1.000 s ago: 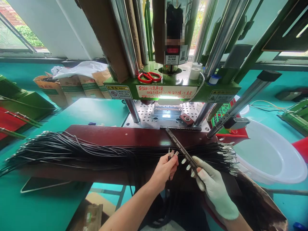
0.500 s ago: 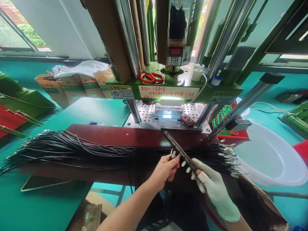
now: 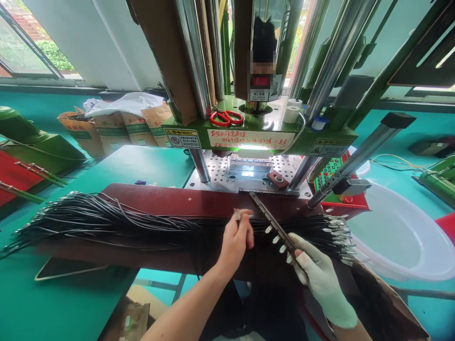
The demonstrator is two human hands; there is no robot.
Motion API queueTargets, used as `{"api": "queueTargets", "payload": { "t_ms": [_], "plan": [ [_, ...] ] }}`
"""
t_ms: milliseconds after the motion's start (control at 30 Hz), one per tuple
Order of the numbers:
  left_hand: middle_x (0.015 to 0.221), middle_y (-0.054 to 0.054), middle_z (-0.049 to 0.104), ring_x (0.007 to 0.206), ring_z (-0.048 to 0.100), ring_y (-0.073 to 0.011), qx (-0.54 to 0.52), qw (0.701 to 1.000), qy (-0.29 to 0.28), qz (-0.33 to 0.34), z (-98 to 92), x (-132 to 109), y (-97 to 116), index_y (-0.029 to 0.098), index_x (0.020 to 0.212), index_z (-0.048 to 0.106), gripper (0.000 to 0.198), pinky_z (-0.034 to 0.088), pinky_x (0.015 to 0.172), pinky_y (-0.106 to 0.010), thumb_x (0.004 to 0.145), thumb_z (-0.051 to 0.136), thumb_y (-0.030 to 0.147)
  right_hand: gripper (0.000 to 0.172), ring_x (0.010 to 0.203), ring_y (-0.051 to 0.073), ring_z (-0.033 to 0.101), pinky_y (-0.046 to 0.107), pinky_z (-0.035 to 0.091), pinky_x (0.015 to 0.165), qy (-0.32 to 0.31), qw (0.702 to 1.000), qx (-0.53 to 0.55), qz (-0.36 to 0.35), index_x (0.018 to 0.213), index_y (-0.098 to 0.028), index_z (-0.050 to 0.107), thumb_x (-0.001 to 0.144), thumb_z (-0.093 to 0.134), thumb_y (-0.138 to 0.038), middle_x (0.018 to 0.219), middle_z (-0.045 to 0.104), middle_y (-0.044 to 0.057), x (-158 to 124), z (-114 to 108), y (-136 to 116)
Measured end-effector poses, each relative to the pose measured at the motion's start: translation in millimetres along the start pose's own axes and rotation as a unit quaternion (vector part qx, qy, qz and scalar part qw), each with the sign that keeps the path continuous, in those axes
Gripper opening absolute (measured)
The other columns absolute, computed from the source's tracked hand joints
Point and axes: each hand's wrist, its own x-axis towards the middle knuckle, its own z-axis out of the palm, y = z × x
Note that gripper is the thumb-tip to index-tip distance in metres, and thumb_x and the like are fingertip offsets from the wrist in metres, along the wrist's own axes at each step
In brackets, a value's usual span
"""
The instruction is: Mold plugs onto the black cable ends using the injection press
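1. At a green press, the bare left hand (image 3: 235,239) pinches a few metal-tipped wires (image 3: 239,214), fingers closed on them.
2. Just right, the gloved right hand (image 3: 317,274) grips a slotted holder bar (image 3: 272,222), angled toward the wires, apparently for loading; several terminals sit in it.
3. Behind both, a black cable bundle (image 3: 106,220) lies across the worktop (image 3: 199,201).
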Motion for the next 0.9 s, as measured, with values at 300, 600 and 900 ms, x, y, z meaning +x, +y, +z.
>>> {"api": "queueTargets", "payload": {
  "t_ms": [300,600,900],
  "plan": [
    [0.044,0.012,0.031,0.030,0.021,-0.0003,0.038,0.995,-0.016,-0.092,10.3,-6,-6,0.019,0.066,0.038,0.030,0.017,0.031,-0.015,0.080,0.050,0.042,0.039,0.038,0.004,0.037,0.019,0.023,0.036,-0.019,1.000,0.016,-0.008,0.112,-0.021,0.059,0.077,0.062,-0.036,0.064,0.062,0.003,1,-1,-2],
    [0.036,0.013,0.025,0.029,0.017,-0.0009,-0.008,0.985,-0.054,-0.164,2.1,2,-8,0.018,0.063,0.044,0.037,0.009,0.031,-0.018,0.067,0.062,0.050,0.043,0.036,0.005,0.036,0.020,0.024,0.035,-0.050,0.998,-0.032,-0.011,0.116,-0.020,0.057,0.078,0.059,-0.040,0.061,0.060,0.002,1,-3,2],
    [0.044,0.006,0.041,0.035,0.033,-0.0041,0.085,0.990,-0.083,-0.072,-8.6,4,-4,0.016,0.062,0.049,0.043,0.022,0.034,-0.018,0.078,0.045,0.056,0.045,0.035,0.004,0.034,0.019,0.019,0.036,-0.066,0.997,-0.043,0.001,0.116,-0.018,0.056,0.077,0.059,-0.042,0.060,0.061,0.003,5,-7,1]
  ]
}}
